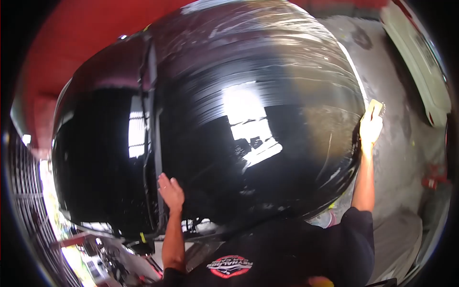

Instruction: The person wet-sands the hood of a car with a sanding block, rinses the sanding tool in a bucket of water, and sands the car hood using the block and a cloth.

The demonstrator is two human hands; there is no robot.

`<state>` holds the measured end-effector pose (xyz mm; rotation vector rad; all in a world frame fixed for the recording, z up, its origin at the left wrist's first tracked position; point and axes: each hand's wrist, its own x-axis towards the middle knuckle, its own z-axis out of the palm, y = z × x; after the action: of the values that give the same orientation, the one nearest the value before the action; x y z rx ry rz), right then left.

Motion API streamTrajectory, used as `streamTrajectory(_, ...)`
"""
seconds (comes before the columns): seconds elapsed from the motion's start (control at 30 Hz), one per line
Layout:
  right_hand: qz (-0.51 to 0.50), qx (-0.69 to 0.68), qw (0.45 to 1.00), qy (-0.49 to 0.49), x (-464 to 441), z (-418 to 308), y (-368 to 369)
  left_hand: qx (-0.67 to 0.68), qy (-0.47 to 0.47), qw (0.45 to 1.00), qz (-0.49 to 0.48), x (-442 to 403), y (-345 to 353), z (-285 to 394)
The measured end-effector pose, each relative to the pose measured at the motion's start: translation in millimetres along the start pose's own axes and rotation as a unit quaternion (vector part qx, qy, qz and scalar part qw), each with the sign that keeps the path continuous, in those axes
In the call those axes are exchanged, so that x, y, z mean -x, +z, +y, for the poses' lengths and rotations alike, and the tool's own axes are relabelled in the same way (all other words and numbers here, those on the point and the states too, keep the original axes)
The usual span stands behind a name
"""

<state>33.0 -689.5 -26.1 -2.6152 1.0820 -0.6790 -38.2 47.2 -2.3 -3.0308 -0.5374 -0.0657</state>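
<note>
Grey floor (397, 148) | yellow pad (375, 105) clamped in right fingers (375, 123) | left fingers (164, 182) together, near car (201, 167)

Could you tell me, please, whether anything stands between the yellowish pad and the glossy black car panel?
Nothing visible does: the right hand holds the pad at the edge of the panel, and the left hand is well away from that edge.
</note>
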Motion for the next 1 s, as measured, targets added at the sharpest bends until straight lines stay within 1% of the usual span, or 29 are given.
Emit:
streamTrajectory(0.03,-0.023,-0.134,0.991,0.0,23,-70,-29,-0.018,-0.06,0.998,-0.001,7,-8,17)
streamTrajectory(0.1,-0.104,-0.09,0.976,-0.169,74,-132,-10,-0.028,-0.098,0.994,0.025,11,-2,29)
streamTrajectory(0.13,-0.007,-0.127,0.953,-0.275,115,-179,-13,-0.027,-0.102,0.994,0.023,10,-5,31)
streamTrajectory(0.17,-0.029,-0.25,0.925,-0.285,157,-223,-7,-0.023,-0.097,0.995,0.024,10,-5,30)
streamTrajectory(0.23,-0.143,-0.292,0.878,-0.351,239,-297,4,-0.013,-0.095,0.995,0.025,10,-6,30)
streamTrajectory(0.27,-0.184,-0.355,0.841,-0.364,277,-335,-3,-0.008,-0.097,0.995,0.024,10,-7,31)
streamTrajectory(0.3,-0.218,-0.392,0.806,-0.386,318,-364,6,-0.006,-0.098,0.995,0.024,10,-4,28)
streamTrajectory(0.33,-0.271,-0.345,0.797,-0.415,349,-390,-2,0.009,-0.102,0.995,0.013,10,-10,31)
streamTrajectory(0.4,-0.277,-0.365,0.757,-0.466,390,-433,-9,0.013,-0.102,0.994,0.023,11,-3,28)
streamTrajectory(0.47,-0.303,-0.366,0.733,-0.487,409,-460,-7,0.015,-0.102,0.994,0.022,11,-2,24)
streamTrajectory(0.5,-0.318,-0.342,0.735,-0.491,412,-465,-2,0.014,-0.097,0.995,0.025,10,-2,26)
streamTrajectory(0.57,-0.308,-0.323,0.748,-0.492,411,-465,11,0.003,-0.109,0.994,0.013,8,-8,30)
streamTrajectory(0.67,-0.285,-0.282,0.777,-0.486,376,-445,25,-0.02,-0.108,0.994,0.015,7,-2,28)
streamTrajectory(0.77,-0.251,-0.239,0.853,-0.391,314,-409,46,-0.027,-0.115,0.993,-0.011,7,-11,30)
streamTrajectory(0.8,-0.243,-0.222,0.874,-0.359,290,-385,58,-0.02,-0.115,0.993,-0.019,7,-12,31)
streamTrajectory(0.87,-0.206,-0.171,0.897,-0.352,238,-322,69,-0.021,-0.114,0.993,-0.011,8,-6,28)
streamTrajectory(0.9,-0.179,-0.118,0.914,-0.345,206,-289,61,-0.025,-0.113,0.993,-0.008,7,-3,27)
streamTrajectory(0.93,-0.161,-0.037,0.933,-0.319,177,-254,62,-0.031,-0.113,0.993,-0.007,7,-1,25)
streamTrajectory(0.97,-0.172,-0.005,0.949,-0.264,140,-227,38,-0.043,-0.109,0.993,-0.007,6,2,21)
streamTrajectory(1.0,-0.16,0.065,0.962,-0.213,108,-181,56,-0.056,-0.104,0.993,-0.005,5,4,19)
